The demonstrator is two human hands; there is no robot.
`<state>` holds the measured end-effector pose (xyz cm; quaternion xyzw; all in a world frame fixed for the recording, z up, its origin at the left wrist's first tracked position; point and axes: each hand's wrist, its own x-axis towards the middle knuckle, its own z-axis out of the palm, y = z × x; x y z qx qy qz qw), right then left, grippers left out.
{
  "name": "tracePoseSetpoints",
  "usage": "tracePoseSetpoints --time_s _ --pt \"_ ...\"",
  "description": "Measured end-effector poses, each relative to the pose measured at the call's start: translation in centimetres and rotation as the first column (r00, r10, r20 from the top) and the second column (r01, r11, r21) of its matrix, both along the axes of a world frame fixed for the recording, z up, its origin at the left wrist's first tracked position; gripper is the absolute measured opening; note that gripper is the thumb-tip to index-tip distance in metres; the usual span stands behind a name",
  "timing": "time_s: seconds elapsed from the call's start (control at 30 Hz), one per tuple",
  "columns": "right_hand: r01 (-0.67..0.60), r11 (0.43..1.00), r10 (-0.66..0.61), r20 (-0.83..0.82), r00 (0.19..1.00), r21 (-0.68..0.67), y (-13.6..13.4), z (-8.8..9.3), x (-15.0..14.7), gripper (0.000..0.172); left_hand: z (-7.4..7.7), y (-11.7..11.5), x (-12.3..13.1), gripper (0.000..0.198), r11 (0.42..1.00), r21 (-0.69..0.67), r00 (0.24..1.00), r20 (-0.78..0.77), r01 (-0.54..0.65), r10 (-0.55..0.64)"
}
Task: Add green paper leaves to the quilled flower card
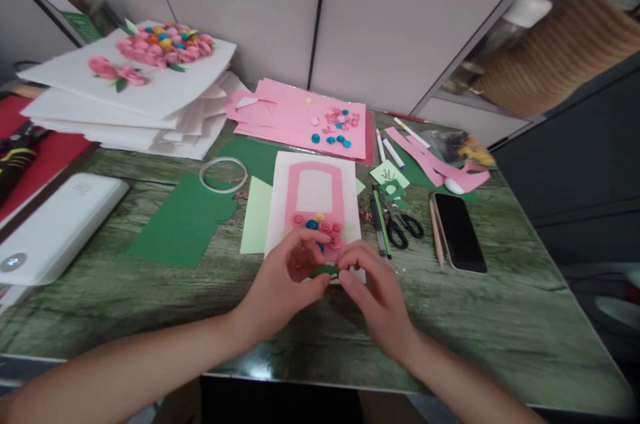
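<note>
Between my two hands is a small green paper leaf (324,271), just above the lower edge of a white sheet. My left hand (295,271) curves around with thumb and fingers on the leaf's left part. My right hand (373,284) pinches its right end. Under them lies the white sheet (277,211), with a pink paper basket shape (293,191) on it. Rolled paper flowers (325,227) in pink, blue and yellow cover the basket's lower part; my fingers hide some of them.
Black-handled scissors (399,232) and pens (380,221) lie right of the sheet, beside a phone (459,231) and a wooden stick (437,234). Pink paper (280,131) with loose rolled pieces is behind. Green paper (175,224), a ring (223,175) and a white power bank (65,227) are left.
</note>
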<state>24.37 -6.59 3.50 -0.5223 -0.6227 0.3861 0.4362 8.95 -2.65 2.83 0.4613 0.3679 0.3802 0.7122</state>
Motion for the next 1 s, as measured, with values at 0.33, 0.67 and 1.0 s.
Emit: tracePoseSetpoints --time_s 0.33,0.67,1.0 --pt "-0.001 1.0 0.001 0.036 0.999 -0.015 0.06 -0.21 -0.24 0.013 0.12 0.0 0.06 0.037 1.0 0.02 1.0 -0.006 0.001 -0.001" --pt "0.07 0.997 -0.072 0.069 0.995 0.032 0.14 -0.52 -0.12 0.014 0.29 0.16 -0.29 0.038 1.0 -0.009 1.0 0.02 0.001 0.0" --pt "0.056 0.998 -0.055 0.041 0.998 -0.02 0.17 -0.41 0.0 0.009 0.16 0.15 -0.18 0.037 1.0 0.015 1.0 0.013 -0.014 0.013"
